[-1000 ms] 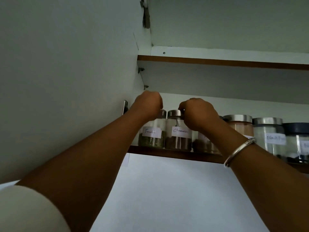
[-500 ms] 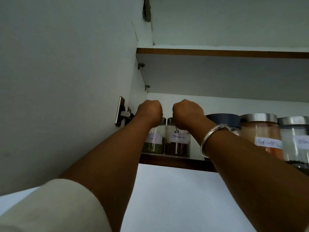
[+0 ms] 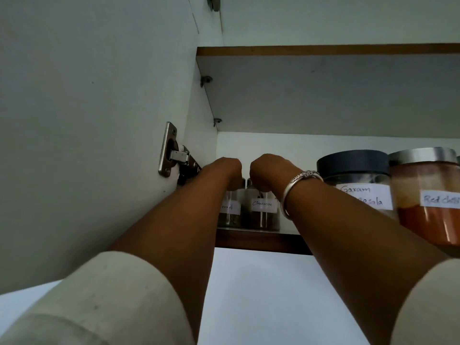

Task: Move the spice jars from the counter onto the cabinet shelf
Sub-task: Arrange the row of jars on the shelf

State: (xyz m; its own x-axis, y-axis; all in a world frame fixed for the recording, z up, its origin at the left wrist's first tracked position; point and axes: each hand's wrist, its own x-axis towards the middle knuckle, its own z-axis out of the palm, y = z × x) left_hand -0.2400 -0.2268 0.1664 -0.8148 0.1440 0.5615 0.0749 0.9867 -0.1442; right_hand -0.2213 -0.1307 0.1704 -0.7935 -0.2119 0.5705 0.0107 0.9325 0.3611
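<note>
Spice jars [image 3: 264, 221] in hand: two, both small, clear glass with metal lids, standing upright and touching side by side on the shelf [image 3: 261, 241], just below frame centre, close to the cabinet's left wall.

1. The fennel jar [image 3: 230, 210], label partly hidden by the forearm, holds a green-brown fill in its lower part.
2. The cinnamon jar [image 3: 263, 204], at 3 o'clock of the first, holds a brown fill to a similar level.

I see the left hand [image 3: 225, 170] curled down over the fennel jar's lid and the right hand [image 3: 267, 170] curled down over the cinnamon jar's lid. Each grips its jar by the top; the fingertips are hidden behind the knuckles.

At 3 o'clock of the right hand stands a larger garam masala jar [image 3: 356, 180] with a dark lid, its contents hidden by the label and the arm. Further toward 3 o'clock is the red chilli jar [image 3: 428, 202], silver lid, orange-red powder in its lower half. A door hinge [image 3: 171, 151] sits at 9 o'clock of the left hand.

Against half a second ago, both hands keep the same jars. The garam masala label, then covered by the right forearm, now reads. The third large jar has nearly left the right edge.
</note>
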